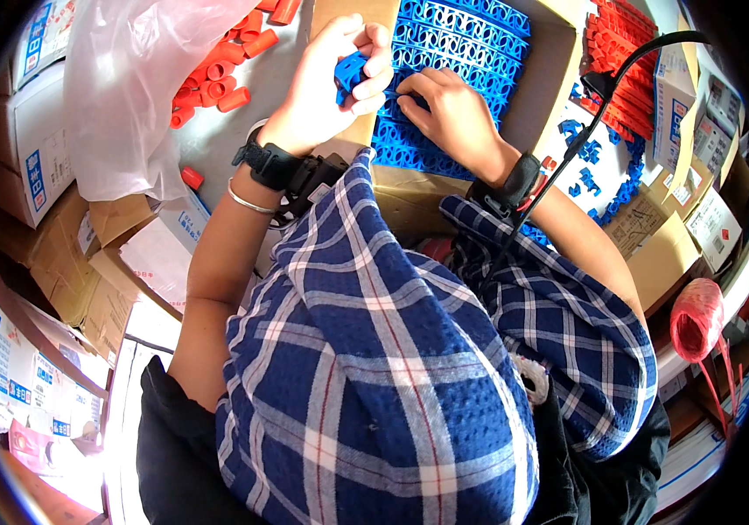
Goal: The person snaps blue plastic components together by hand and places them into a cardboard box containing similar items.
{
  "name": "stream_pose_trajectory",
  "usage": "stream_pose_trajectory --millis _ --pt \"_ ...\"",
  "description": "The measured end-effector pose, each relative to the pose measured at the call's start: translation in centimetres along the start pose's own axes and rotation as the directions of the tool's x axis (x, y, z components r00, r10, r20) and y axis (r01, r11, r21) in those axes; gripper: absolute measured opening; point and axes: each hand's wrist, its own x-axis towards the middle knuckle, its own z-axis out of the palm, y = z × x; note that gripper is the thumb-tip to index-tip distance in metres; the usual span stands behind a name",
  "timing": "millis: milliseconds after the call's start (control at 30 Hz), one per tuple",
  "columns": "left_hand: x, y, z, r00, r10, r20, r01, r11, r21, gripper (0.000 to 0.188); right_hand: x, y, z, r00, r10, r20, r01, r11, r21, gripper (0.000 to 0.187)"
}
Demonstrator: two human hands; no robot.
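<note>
My left hand (318, 92) is raised over the left wall of a cardboard box (545, 83). Its fingers curl around a small blue plastic piece (350, 73), part of which shows between thumb and fingers. Inside the box, rows of blue plastic pieces with round openings (458, 48) stand packed side by side. My right hand (458, 118) is over these rows, close to the left hand. Its fingers are bent and pinched at a blue bit by the box's left side; the fingertips partly hide it.
Loose red tube pieces (217, 79) lie on the table at left beside a clear plastic bag (125, 96). Stacked red parts (619, 61) and scattered blue pieces (589, 153) are at right. A black cable (602, 83) crosses near my right forearm. Cartons (38, 166) crowd both sides.
</note>
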Motion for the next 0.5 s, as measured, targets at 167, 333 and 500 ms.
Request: stream_pose_trajectory --millis 167,333,500 --pt "-0.06 -0.05 -0.14 1.0 -0.002 0.0 0.002 1.0 0.007 0.031 0.2 -0.13 0.03 1.0 0.018 -0.007 -0.018 1.0 -0.003 0.009" --pt "-0.04 -0.02 -0.19 1.0 0.004 0.01 -0.004 1.0 0.012 0.03 0.04 0.18 0.15 0.999 -0.033 -0.027 0.033 0.999 -0.034 0.009" --pt "-0.06 -0.02 -0.16 1.0 0.009 -0.006 -0.009 1.0 0.016 0.03 0.3 0.19 -0.01 0.999 -0.049 -0.019 0.048 0.999 -0.025 0.009"
